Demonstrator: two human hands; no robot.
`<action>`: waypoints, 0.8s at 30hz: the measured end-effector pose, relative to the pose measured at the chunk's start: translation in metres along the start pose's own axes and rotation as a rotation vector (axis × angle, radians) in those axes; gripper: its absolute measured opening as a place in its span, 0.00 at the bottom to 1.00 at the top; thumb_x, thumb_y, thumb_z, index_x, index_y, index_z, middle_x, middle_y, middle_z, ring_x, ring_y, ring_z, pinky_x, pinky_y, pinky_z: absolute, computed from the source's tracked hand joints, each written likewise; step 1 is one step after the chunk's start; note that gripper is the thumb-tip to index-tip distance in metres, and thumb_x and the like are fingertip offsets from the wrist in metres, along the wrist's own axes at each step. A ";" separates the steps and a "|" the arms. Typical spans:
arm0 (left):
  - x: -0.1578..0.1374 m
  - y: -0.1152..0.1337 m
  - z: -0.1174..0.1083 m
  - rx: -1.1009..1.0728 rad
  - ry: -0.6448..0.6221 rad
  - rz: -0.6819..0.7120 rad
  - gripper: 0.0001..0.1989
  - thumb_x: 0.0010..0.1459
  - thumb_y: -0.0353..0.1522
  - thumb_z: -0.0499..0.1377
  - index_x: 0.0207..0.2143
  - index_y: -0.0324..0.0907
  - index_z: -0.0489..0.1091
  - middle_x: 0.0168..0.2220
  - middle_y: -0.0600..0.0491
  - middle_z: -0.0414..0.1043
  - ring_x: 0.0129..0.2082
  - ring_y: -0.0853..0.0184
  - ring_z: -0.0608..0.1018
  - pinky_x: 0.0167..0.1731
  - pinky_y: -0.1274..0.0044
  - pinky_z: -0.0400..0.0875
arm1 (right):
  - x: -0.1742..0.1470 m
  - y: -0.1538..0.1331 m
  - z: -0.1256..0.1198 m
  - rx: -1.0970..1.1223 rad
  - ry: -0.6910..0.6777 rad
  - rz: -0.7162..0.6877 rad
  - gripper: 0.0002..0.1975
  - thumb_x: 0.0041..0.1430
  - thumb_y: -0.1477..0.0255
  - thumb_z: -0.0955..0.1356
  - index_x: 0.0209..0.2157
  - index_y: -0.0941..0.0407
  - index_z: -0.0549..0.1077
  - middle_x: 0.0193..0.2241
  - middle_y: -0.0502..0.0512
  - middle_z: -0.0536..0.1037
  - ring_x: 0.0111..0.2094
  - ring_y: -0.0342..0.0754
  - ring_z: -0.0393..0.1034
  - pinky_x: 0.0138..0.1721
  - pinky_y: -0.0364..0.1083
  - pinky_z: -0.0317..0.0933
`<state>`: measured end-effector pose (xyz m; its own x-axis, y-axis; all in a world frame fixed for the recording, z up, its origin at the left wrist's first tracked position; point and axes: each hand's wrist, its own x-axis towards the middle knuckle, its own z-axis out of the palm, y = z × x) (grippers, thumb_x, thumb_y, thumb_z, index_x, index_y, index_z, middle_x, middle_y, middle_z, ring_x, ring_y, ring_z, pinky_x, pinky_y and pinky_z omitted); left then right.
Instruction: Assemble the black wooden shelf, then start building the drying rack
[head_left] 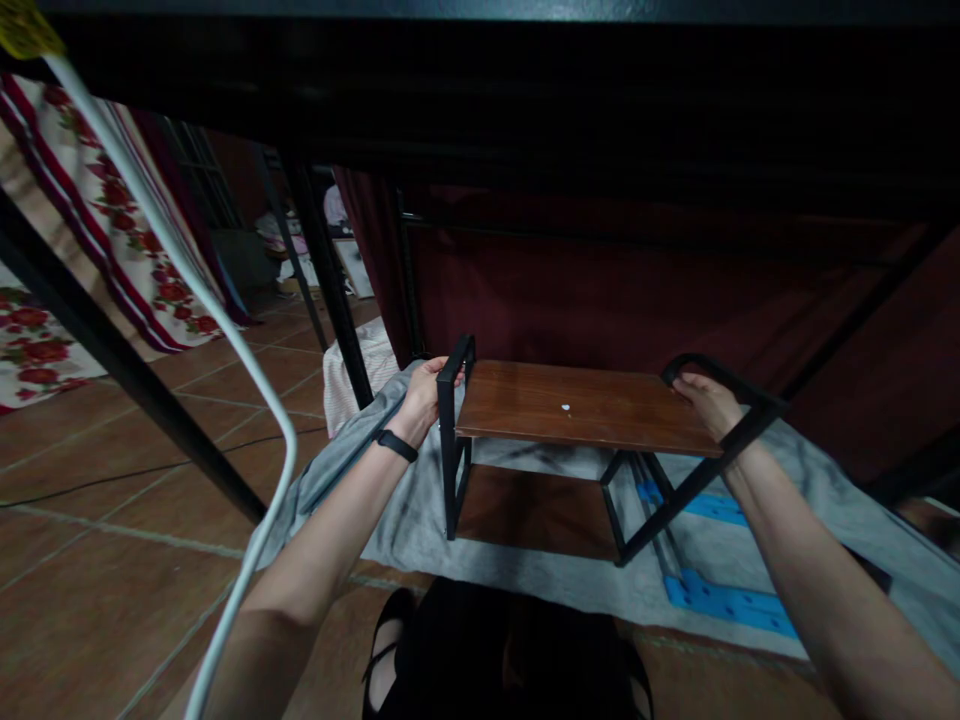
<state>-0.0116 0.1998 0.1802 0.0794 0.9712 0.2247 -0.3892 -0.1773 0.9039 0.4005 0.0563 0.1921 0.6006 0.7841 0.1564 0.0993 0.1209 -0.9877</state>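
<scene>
Before a maroon curtain (600, 300) and over a grey cloth (405, 520), a two-tier shelf (525, 400) is held at both ends.

The shelf has brown boards in a black frame (448, 460); whether it rests on the cloth or is slightly raised, I cannot tell. It looks rigid, moderately weighty and sturdy, its smooth boards perhaps slippery, so the upper side bars seem the surest hold. The left hand (429, 388) grasps the left side's top bar; the right hand (709, 405) curls around the right side's rounded far end. The shelf lies directly between them. A white speck (565, 407) marks its upper board.
</scene>
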 end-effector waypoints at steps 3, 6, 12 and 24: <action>-0.004 0.004 0.002 0.050 -0.015 0.066 0.09 0.45 0.30 0.70 0.28 0.37 0.75 0.23 0.54 0.74 0.22 0.75 0.73 0.23 0.83 0.67 | 0.005 0.002 -0.002 0.039 -0.051 0.034 0.06 0.47 0.72 0.73 0.22 0.54 0.72 0.18 0.46 0.71 0.19 0.39 0.61 0.17 0.37 0.55; -0.006 0.009 0.003 0.103 -0.021 0.134 0.09 0.44 0.29 0.70 0.29 0.37 0.75 0.25 0.54 0.75 0.23 0.74 0.74 0.24 0.82 0.67 | 0.008 -0.001 -0.003 0.105 -0.080 0.105 0.06 0.47 0.75 0.73 0.22 0.55 0.71 0.18 0.46 0.71 0.20 0.39 0.63 0.20 0.37 0.59; -0.003 0.010 0.000 0.219 -0.048 0.261 0.08 0.45 0.31 0.69 0.31 0.38 0.77 0.27 0.53 0.77 0.24 0.72 0.75 0.25 0.81 0.68 | 0.008 -0.014 0.002 0.128 -0.024 0.222 0.10 0.49 0.79 0.71 0.22 0.55 0.68 0.19 0.47 0.72 0.20 0.41 0.66 0.21 0.37 0.61; 0.018 -0.012 -0.009 -0.024 -0.029 -0.039 0.04 0.48 0.27 0.66 0.29 0.37 0.76 0.24 0.52 0.74 0.21 0.75 0.73 0.21 0.85 0.68 | -0.012 -0.008 0.010 -0.083 0.118 -0.121 0.09 0.49 0.72 0.73 0.22 0.53 0.69 0.18 0.46 0.69 0.24 0.42 0.65 0.27 0.41 0.59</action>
<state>-0.0138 0.2206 0.1705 0.1211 0.9722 0.2002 -0.4076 -0.1352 0.9031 0.3844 0.0516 0.1979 0.6684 0.6897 0.2786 0.2389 0.1557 -0.9585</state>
